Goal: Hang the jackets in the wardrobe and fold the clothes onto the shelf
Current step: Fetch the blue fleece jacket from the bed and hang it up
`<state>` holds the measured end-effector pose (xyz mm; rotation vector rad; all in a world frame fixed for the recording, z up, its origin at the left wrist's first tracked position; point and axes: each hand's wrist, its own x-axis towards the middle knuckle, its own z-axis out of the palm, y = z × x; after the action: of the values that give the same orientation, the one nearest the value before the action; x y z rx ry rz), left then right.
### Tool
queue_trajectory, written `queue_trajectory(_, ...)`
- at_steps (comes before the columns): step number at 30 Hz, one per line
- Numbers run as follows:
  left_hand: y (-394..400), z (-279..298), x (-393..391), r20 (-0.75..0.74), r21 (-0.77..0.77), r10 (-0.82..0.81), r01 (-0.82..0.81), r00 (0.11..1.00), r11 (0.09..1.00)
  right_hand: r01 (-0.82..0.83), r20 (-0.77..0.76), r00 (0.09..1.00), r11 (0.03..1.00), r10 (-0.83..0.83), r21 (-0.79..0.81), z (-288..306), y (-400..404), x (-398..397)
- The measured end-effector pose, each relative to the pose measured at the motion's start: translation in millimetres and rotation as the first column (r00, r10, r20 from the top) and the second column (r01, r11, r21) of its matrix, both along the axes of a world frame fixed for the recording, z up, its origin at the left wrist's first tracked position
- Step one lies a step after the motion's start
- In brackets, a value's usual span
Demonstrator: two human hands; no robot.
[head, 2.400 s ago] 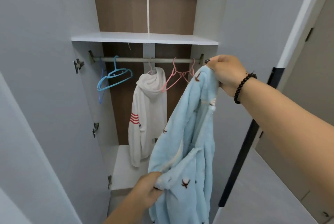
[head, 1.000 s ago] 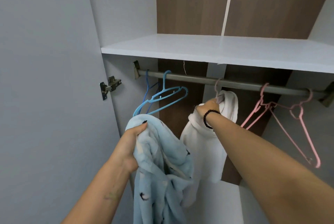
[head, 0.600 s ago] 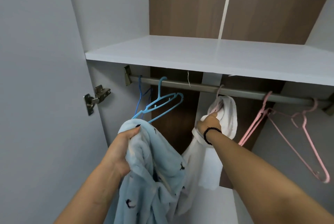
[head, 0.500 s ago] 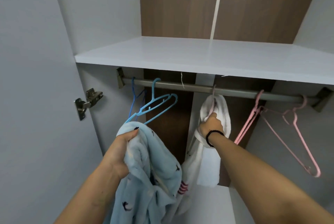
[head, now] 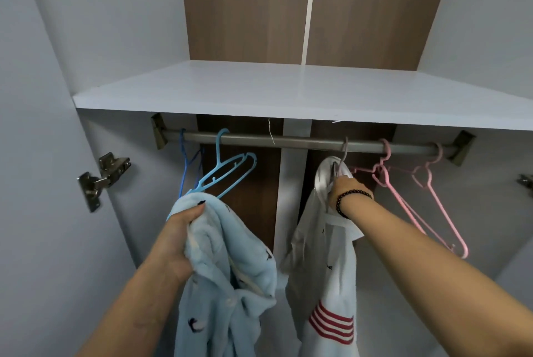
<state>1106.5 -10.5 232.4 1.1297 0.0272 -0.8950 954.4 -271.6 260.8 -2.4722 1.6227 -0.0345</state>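
Observation:
My left hand (head: 180, 237) grips a bunched light-blue fleece jacket (head: 227, 278) with small dark prints, held up just below the blue hangers (head: 223, 176). My right hand (head: 341, 189), a black bead bracelet on its wrist, holds the top of a white hooded jacket (head: 323, 264) with red sleeve stripes, at its hanger just under the grey rail (head: 302, 143). The white jacket hangs from the rail right of centre. Pink hangers (head: 415, 201) hang at the right end.
A white shelf (head: 288, 91) runs across above the rail, with brown back panels behind it. White wardrobe side walls close in left and right. A metal door hinge (head: 99, 180) sticks out on the left wall, another at the far right edge.
My right hand let go of the blue jacket and took hold of the white jacket's top, then slid it rightwards along the rail. My left hand raised the blue jacket toward the blue hangers.

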Motion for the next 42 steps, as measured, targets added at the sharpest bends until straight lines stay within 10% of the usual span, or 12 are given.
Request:
queue_trajectory(4,3.3,-5.1,0.0,0.006,-0.018,0.004,-0.004,1.000,1.000,-0.211,-0.040,0.977,0.943,0.207,-0.256,36.0,51.9,44.5)
queue_trajectory(10,18.8,-13.1,-2.4,-0.076,-0.043,0.063,-0.066,0.995,0.997,-0.338,0.602,0.794,0.887,0.090,0.314,33.5,109.6,149.8)
queue_trajectory(18,45.4,-11.0,3.8,-0.130,0.021,0.069,-0.067,0.989,0.998,-0.166,0.558,0.829,0.929,-0.051,0.331,-7.4,113.5,223.6)
queue_trajectory(33,39.4,-11.9,4.0,-0.050,0.093,0.029,-0.025,0.998,0.995,-0.211,0.733,0.569,0.795,-0.373,0.569,18.4,82.6,154.2)
queue_trajectory(42,-8.1,-13.8,-20.6,0.016,0.117,-0.068,0.066,0.998,0.991,-0.121,0.643,0.758,0.944,-0.112,0.307,22.2,34.6,69.1)
